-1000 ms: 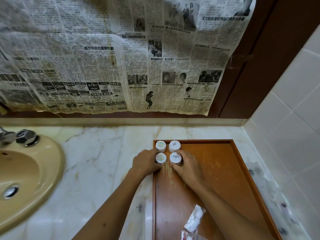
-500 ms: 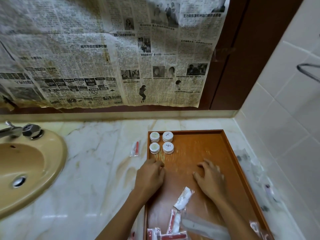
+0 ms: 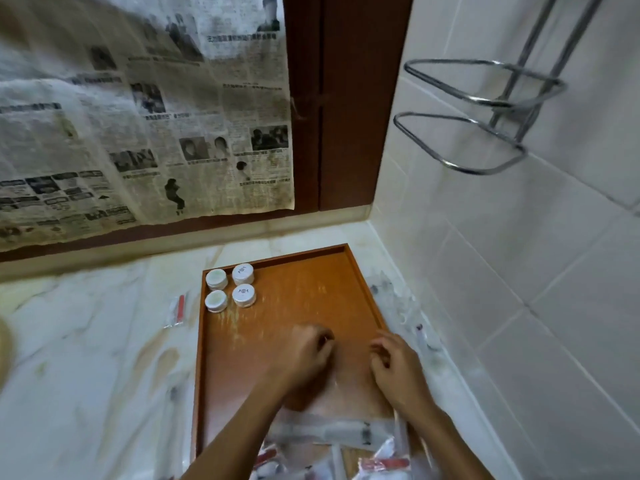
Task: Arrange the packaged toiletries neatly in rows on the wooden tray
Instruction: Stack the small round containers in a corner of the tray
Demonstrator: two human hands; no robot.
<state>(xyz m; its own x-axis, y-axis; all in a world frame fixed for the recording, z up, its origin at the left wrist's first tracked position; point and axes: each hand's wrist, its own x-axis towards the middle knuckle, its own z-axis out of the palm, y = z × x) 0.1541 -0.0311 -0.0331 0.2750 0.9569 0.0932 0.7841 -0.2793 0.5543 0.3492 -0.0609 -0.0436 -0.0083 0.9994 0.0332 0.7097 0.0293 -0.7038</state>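
From the head camera, the wooden tray point(image 3: 360, 289) lies on the marble counter point(image 3: 86, 358), pushed into the corner by the tiled wall point(image 3: 519, 271). Four small white jars point(image 3: 230, 287) stand in its far left corner, two by two, close together in a tidy square.

Both hands are over the middle of the tray, side by side and a little apart. The left hand point(image 3: 308, 358) has its fingers curled under; the picture is smeared by motion there, so I cannot tell whether it pinches anything. The right hand point(image 3: 398, 365) also has its fingers bent loosely inward near the tray's right rim, and I see nothing between them.

At the near end of the tray, under the forearms, lies a loose heap of clear plastic packets point(image 3: 346, 445), some with red and white contents, overlapping one another. One more packet with a red strip point(image 3: 178, 308) lies on the counter just left of the tray, apart from its rim. More clear wrappers point(image 3: 412, 317) lie along the counter between the tray and the wall.

Newspaper point(image 3: 138, 116) hangs over the dark wooden panel behind the counter, and a chrome wire rack point(image 3: 485, 109) sticks out from the tiles on the right.
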